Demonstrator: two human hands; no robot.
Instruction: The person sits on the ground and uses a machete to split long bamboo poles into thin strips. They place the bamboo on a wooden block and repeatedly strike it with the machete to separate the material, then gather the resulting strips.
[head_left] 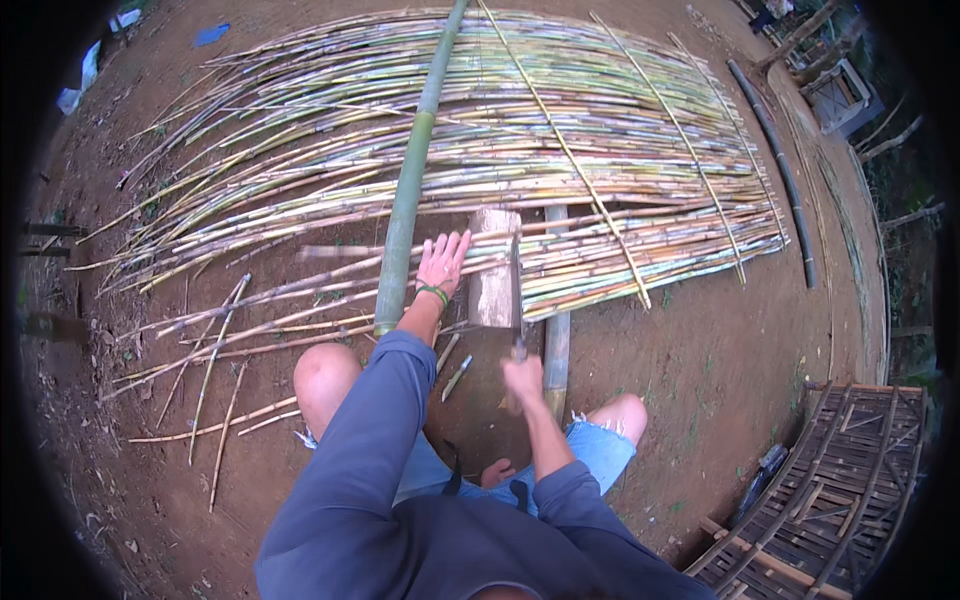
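Note:
My left hand point(440, 265) lies flat with its fingers stretched over thin canes, beside a thick green bamboo pole point(405, 190). A green band circles that wrist. My right hand point(523, 382) is closed round the handle of a machete point(518, 285), whose dark, narrow blade points away from me. The blade runs along the right side of a pale wooden block point(493, 305). Several thin canes point(580, 262) meet at the block, and their ends stick out to its left. A second thick bamboo pole point(557, 350) lies under the canes, right of my right hand.
Beyond the block spreads a wide mat of long canes point(480, 140), with thin cross sticks point(570, 150) over its right part. Loose cane pieces point(215, 360) lie on the dirt at left. A slatted bamboo frame point(830, 490) stands at lower right. A dark pole point(780, 170) lies at far right.

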